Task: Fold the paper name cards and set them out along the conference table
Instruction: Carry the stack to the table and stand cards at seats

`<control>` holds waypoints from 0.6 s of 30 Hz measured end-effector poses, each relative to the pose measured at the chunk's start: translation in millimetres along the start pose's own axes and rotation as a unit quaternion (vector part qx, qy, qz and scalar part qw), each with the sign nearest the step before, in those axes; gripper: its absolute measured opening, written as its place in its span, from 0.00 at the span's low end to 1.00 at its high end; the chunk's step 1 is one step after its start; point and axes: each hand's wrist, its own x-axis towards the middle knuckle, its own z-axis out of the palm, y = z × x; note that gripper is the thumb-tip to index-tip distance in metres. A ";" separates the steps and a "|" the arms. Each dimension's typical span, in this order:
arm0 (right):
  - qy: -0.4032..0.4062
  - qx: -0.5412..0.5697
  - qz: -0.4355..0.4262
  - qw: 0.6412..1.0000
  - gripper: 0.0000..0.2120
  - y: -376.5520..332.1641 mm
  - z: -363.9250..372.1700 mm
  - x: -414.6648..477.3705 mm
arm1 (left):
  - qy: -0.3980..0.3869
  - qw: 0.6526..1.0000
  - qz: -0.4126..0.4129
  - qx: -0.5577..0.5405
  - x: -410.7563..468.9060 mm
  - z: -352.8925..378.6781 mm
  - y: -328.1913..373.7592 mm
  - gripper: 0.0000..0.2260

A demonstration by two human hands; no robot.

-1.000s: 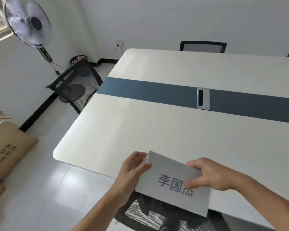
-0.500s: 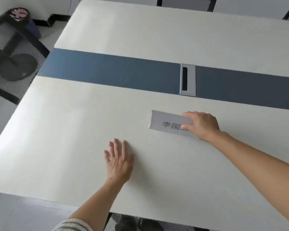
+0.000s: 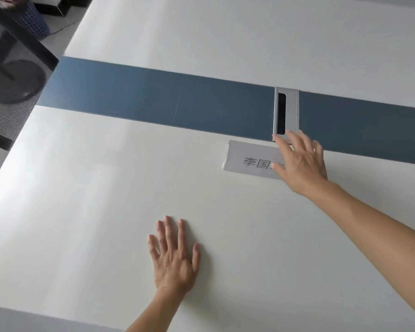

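White laminate makes up most of the surface [image 3: 106, 188], crossed from side to side by a dark blue band [image 3: 165, 101]; everything below is placed against that band. Set into the band is a silver cable port [image 3: 293, 111] with a dark slot, its frame spanning the band's full width.

Just on the near side of the band, directly below the cable port, stands the folded name card [image 3: 249, 161], its far edge almost along the band's near border. Its printed face slopes toward the camera and shows two grey characters; a third is covered.

The right hand [image 3: 302, 164] reaches in from the near right and lies over the card's right end, fingers straight and spread wide, gripping nothing. The fingertips reach the near edge of the band and the foot of the cable port, while the thumb tip sits on the card's printed face. Whether the palm presses on the card's ridge or only hovers above it is hard to judge from this angle.

The left hand [image 3: 175, 257] is well to the near side of the band and apart from the card. It lies flat on the bare white surface, palm down, fingers straight and slightly fanned, holding nothing.

Off the band's left end, beyond the edge of the surface, a black mesh chair [image 3: 10, 116] stands on the floor. Farther past the band on that side, a blue perforated bin [image 3: 34, 20] shows at the corner.
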 end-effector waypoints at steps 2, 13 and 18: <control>0.009 -0.008 -0.007 1.000 0.36 -12.0 9.7 -23.3 | 0.000 1.000 0.000 -0.005 0.4 -0.6 0.1 0.31; -0.007 -0.035 -0.012 0.999 0.41 -7.8 9.2 -2.9 | 0.000 1.000 0.004 -0.004 0.4 -1.1 0.9 0.32; -0.020 -0.036 -0.009 0.999 0.42 -9.9 9.6 -8.2 | 0.007 1.000 0.006 0.001 -0.1 -0.1 0.6 0.31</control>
